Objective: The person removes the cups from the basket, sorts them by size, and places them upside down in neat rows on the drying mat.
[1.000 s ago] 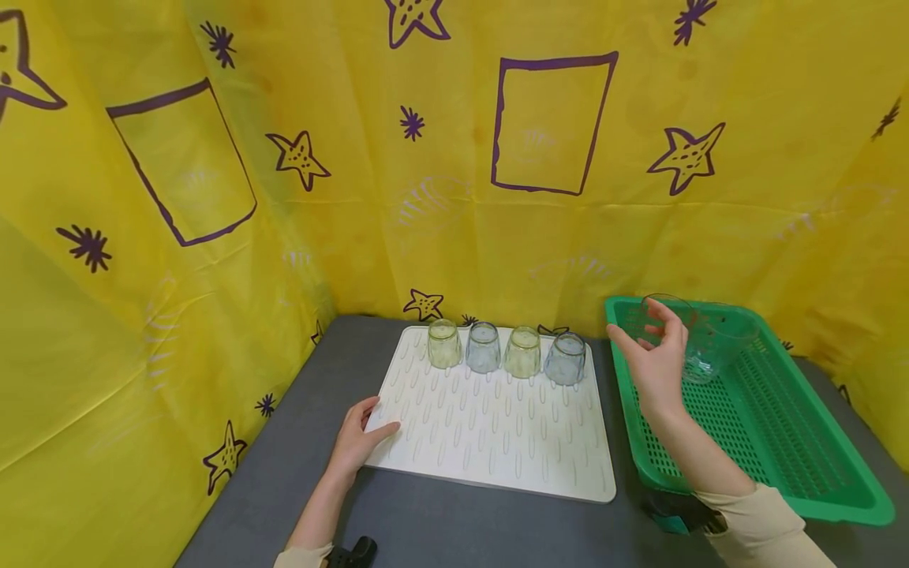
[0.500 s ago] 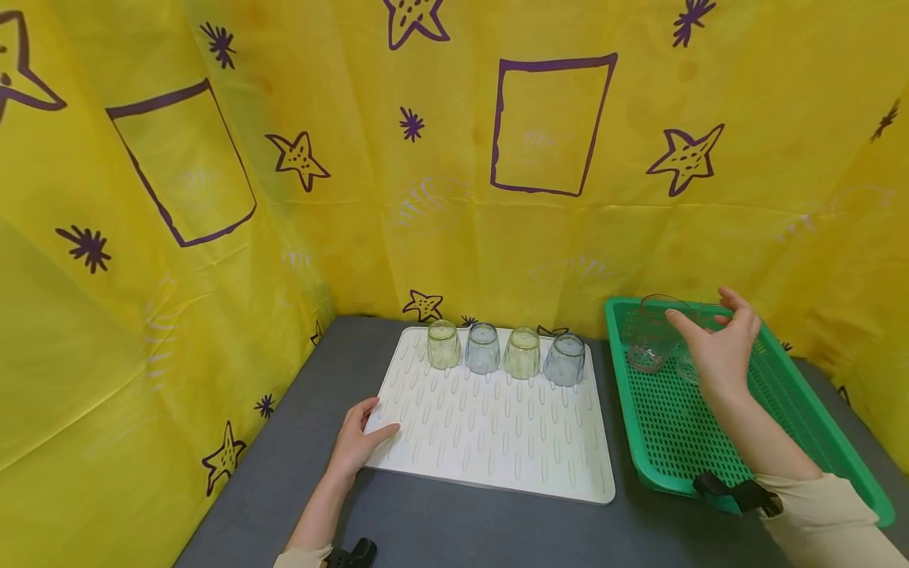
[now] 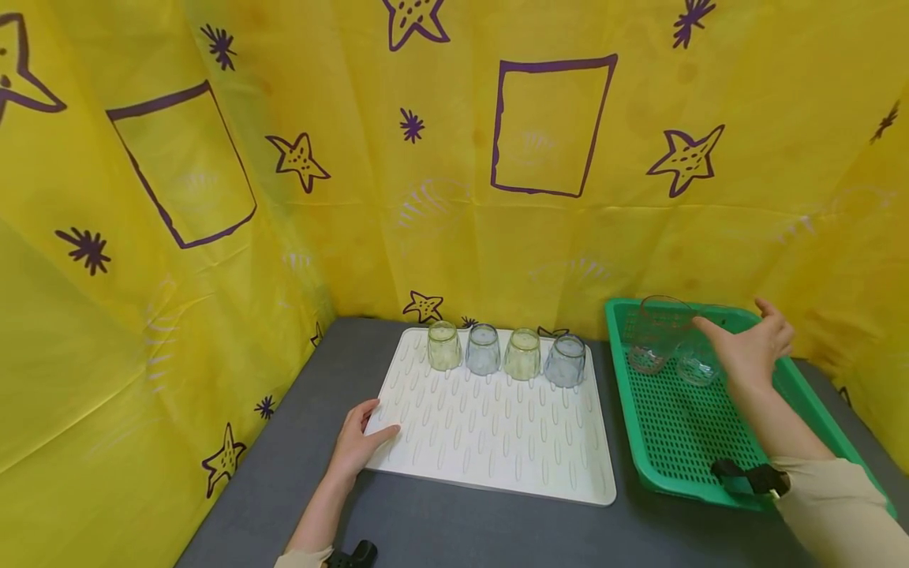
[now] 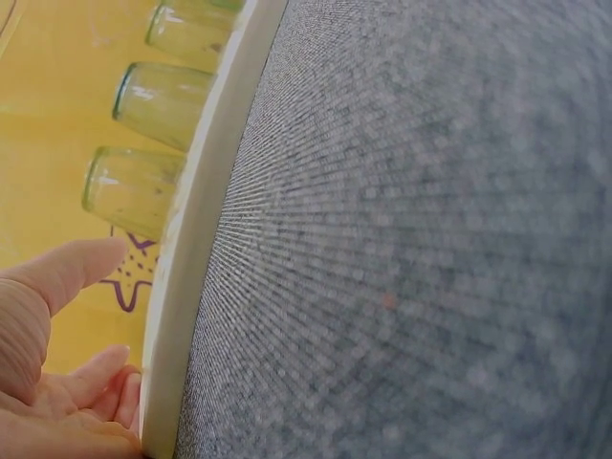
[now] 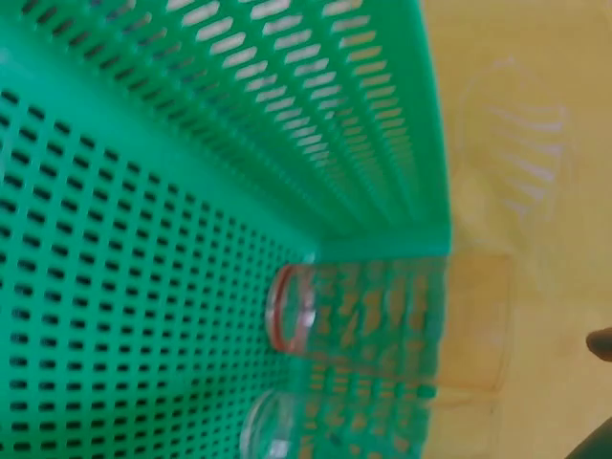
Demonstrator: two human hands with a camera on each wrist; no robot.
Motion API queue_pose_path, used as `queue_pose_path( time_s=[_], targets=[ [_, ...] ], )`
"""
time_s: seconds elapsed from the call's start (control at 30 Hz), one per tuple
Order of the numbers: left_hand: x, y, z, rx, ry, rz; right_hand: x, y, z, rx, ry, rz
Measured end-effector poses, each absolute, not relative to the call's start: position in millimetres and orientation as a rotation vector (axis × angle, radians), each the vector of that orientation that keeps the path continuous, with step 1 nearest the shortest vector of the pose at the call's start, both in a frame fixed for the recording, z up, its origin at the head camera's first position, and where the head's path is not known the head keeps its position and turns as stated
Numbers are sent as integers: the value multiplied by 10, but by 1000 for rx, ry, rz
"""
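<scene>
Here, left hand (image 3: 355,442) touching mat (image 3: 490,442), right hand (image 3: 758,347) near clear glasses (image 3: 699,364).

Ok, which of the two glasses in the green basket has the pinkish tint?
The pinkish glass is the one nearer the white mat; the other glass, to its right in the head view, looks colourless.

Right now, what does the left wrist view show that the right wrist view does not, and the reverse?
Only the left wrist view: the left grip at the edge of the white mat, at least three tinted glasses on it, and a broad stretch of gray tabletop.
Only the right wrist view: the green basket with two clear glasses in it.
Both: yellow cloth in the background.
</scene>
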State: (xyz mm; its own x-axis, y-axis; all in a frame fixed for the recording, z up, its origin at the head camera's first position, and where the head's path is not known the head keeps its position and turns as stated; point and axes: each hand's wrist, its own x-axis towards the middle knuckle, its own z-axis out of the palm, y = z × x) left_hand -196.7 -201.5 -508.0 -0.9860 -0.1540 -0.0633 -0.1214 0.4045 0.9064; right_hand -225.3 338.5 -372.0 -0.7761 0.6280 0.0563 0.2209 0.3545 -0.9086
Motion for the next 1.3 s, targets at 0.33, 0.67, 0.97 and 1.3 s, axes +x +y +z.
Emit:
queue_pose_path(
  time_s=[0.33, 0.67, 0.97, 1.3],
  targets=[
    [-1971, -2021, -5086, 257, -2609, -1670, -2345, 3574, -3865, -801, -2289, 1393],
    [-1954, -2025, -5083, 254, -2602, -1675, -2373, 3698, -3980, -843, -2388, 1380],
    [-1949, -2014, -5089, 255, -2598, -1679, -2380, 3766, -4050, -871, -2439, 1396],
    [-1961, -2016, -5076, 251, -2581, -1689, -2402, 3772, -4077, -860, -2412, 1408]
  ],
)
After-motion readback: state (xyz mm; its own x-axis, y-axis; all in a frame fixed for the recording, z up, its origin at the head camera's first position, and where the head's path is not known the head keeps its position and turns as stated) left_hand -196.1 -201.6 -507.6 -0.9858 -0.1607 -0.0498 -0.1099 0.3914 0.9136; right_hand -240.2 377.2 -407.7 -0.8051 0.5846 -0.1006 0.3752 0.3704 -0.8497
